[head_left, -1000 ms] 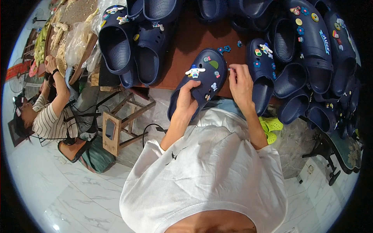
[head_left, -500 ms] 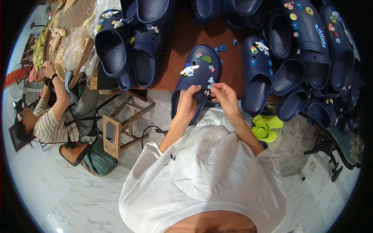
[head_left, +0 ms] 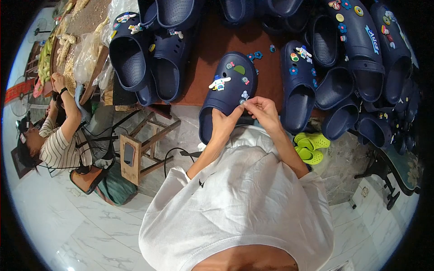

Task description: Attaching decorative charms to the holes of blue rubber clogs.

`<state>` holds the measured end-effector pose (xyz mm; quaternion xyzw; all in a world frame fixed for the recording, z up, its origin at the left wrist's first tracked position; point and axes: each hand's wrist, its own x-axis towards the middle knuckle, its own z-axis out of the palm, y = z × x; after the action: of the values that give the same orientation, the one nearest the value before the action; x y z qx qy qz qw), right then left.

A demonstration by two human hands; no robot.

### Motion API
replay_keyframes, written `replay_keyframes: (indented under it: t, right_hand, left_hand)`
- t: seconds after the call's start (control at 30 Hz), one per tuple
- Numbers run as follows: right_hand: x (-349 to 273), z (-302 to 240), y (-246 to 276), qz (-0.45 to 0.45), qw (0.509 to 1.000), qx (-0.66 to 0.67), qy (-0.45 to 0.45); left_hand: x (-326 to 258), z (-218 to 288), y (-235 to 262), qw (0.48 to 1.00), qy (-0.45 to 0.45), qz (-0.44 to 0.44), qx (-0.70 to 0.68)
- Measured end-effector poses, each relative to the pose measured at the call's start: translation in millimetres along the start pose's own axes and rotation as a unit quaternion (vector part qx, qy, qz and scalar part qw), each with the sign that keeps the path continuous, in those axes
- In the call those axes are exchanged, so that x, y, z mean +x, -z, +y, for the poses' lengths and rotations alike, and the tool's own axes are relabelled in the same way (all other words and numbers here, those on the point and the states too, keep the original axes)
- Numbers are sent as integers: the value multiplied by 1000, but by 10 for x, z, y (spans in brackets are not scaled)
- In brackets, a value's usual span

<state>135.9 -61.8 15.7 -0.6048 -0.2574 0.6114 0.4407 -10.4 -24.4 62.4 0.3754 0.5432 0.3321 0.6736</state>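
Observation:
A navy clog [head_left: 229, 95] lies in front of me at the table's edge, toe pointing away. On it sit a white long-eared figure charm [head_left: 220, 83], a green half-round charm [head_left: 239, 69], candy-shaped charms and a small pale figure charm [head_left: 244, 95]. My left hand [head_left: 222, 124] grips the clog's right side by its opening, some fingers hidden inside the shoe. Pinched at the fingertips of my right hand [head_left: 262, 109] is a small round pale charm [head_left: 242, 102], against the clog's right edge beside my left thumb.
Blue flower charms [head_left: 258, 55] lie on the brown tabletop [head_left: 268, 77]. Several navy clogs [head_left: 297, 90] crowd both sides and the back. Lime-green clogs [head_left: 311, 156] are low on the right. Left, a wooden stool [head_left: 131, 162] holds a phone; a person in a striped shirt [head_left: 63, 145] works beyond.
My left thumb has moved right, up to the small charm by the clog's edge. My right fingertips have come in slightly left, meeting it there.

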Motion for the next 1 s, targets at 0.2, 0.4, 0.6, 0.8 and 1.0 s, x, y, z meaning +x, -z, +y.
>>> replay_keyframes:
  t: [0.2, 0.4, 0.6, 0.8, 1.0]
  right_hand:
    - [57, -45, 8, -14, 1000, -16, 22]
    - [67, -32, 8, -7, 998, -56, 18]
    - [13, 77, -17, 0, 993, -87, 78]
    - [-76, -115, 66, 62, 966, -208, 140]
    - [80, -253, 178, 99, 948, -248, 172]
  left_hand:
    - [33, -112, -10, 1000, -6, 17, -13]
    - [22, -149, -86, 998, -23, 57, -22]
    - [135, -272, -9, 998, 7, 32, -50]
    - [82, -109, -54, 999, 12, 35, -27]
    - [174, -193, 82, 992, 33, 6, -125]
